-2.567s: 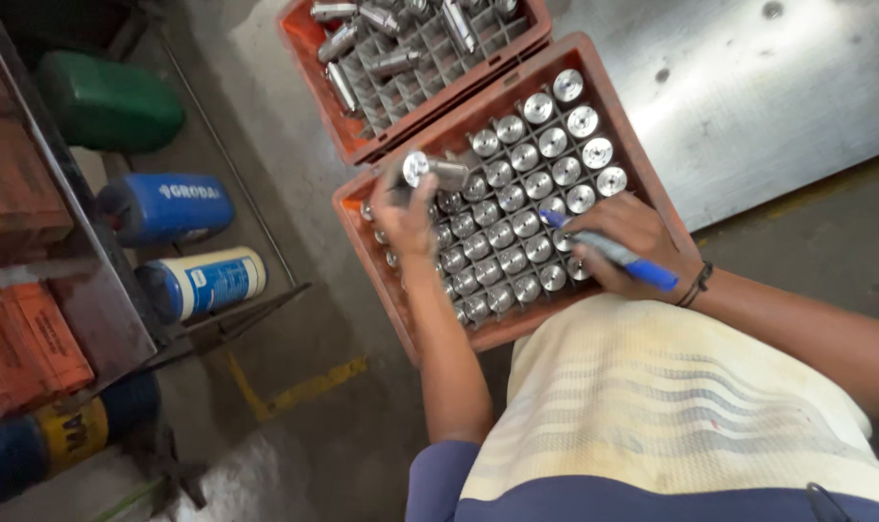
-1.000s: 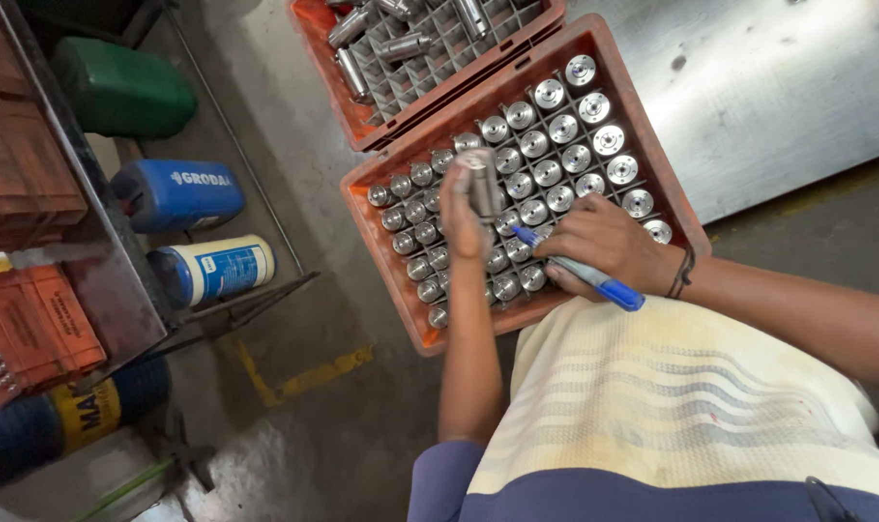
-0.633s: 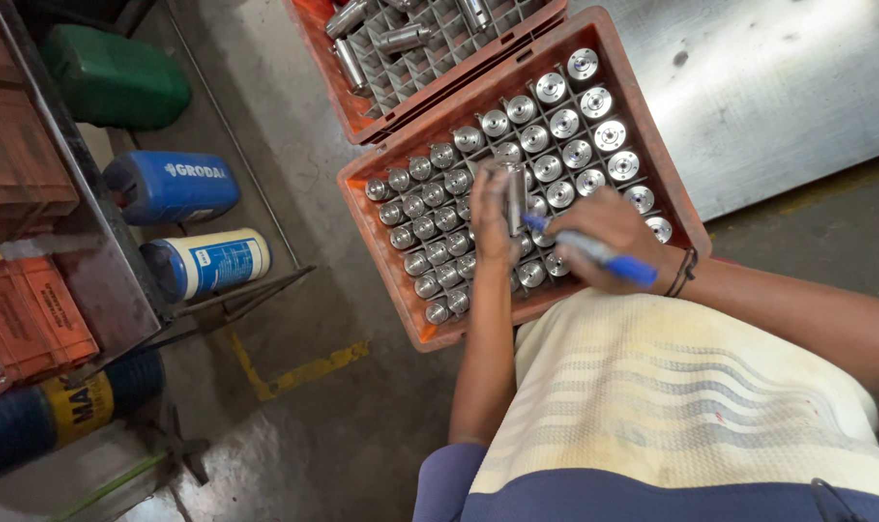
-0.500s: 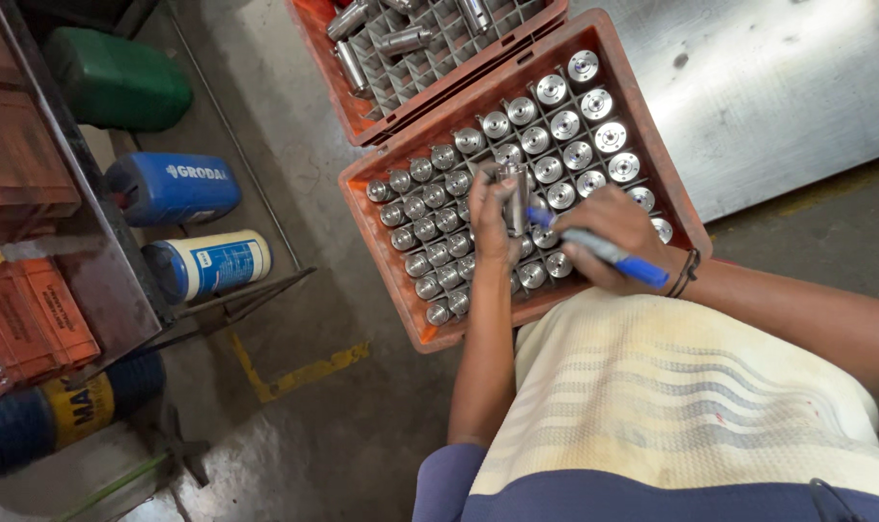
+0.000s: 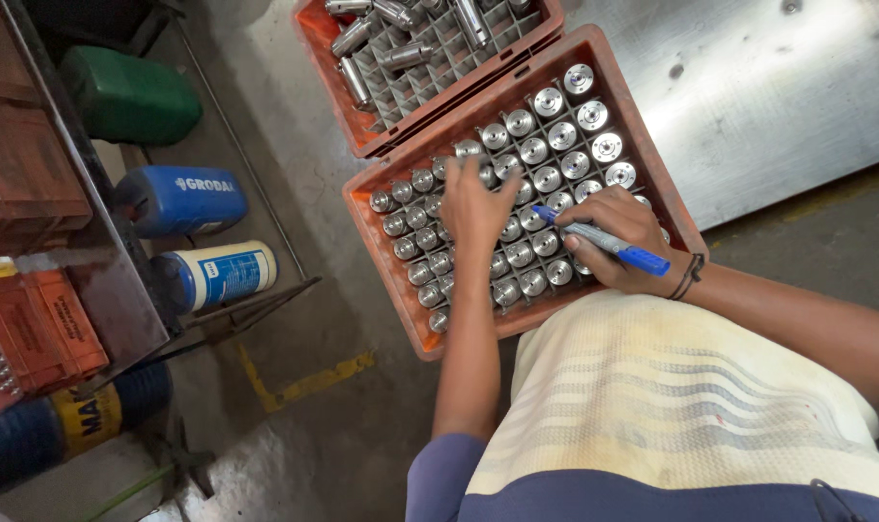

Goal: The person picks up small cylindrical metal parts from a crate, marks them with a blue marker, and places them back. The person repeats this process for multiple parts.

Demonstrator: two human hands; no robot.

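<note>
grey concrete floor (image 5: 362,319) – an orange plastic crate (image 5: 652,155) of shiny metal cylinders (image 5: 546,101). left hand (image 5: 476,205) spread over them; right hand (image 5: 621,242) pinches a blue marker (image 5: 604,239). blue cans (image 5: 183,198) lie far left.

Two orange crates (image 5: 401,280) seemingly rest on a metal sheet (image 5: 768,87).

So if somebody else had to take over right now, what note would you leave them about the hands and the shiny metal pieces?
Left hand: spread over the metal cylinders standing in the near orange crate, fingertips among them; whether it grips one is unclear.
Right hand: holds a blue marker, tip towards the cylinders.
Far crate: a few cylinders lying loose on its divider grid.
Done: near crate almost full of upright cylinders.
Left: cannot tell which cylinders are marked.
</note>
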